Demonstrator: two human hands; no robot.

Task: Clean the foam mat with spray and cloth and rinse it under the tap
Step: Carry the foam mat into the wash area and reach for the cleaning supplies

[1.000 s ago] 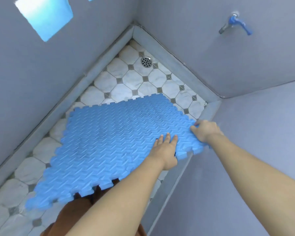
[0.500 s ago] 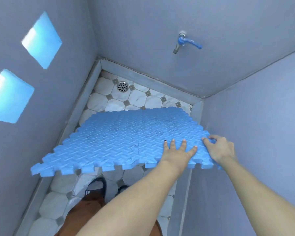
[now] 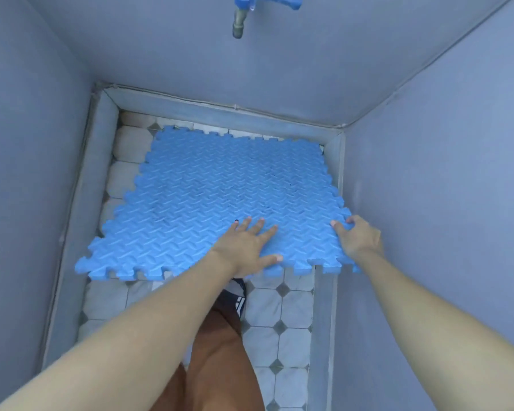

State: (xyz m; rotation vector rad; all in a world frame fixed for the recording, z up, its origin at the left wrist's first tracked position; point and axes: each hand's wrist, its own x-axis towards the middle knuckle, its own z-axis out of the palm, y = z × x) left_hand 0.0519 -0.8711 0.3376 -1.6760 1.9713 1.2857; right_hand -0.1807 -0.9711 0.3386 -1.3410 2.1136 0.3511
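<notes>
A blue foam mat [image 3: 208, 197] with interlocking toothed edges and a tread pattern is held nearly flat above the tiled floor, under the tap. My left hand [image 3: 247, 250] grips its near edge, fingers spread on top and thumb at the edge. My right hand [image 3: 356, 235] is closed on the mat's near right corner. A tap [image 3: 241, 19] with a blue handle juts from the far wall above the mat. No spray bottle or cloth is in view.
Grey-blue walls close in on the left, far and right sides. A raised grey kerb [image 3: 101, 137] runs round the white octagon-tiled floor [image 3: 279, 315]. My leg in brown shorts [image 3: 220, 351] and a dark sandal [image 3: 238, 298] stand below the mat.
The view has swung to face the tap wall squarely. The mat has turned with my hands and moved forward, now covering the floor drain and lying under the tap. Both hands keep their hold.
</notes>
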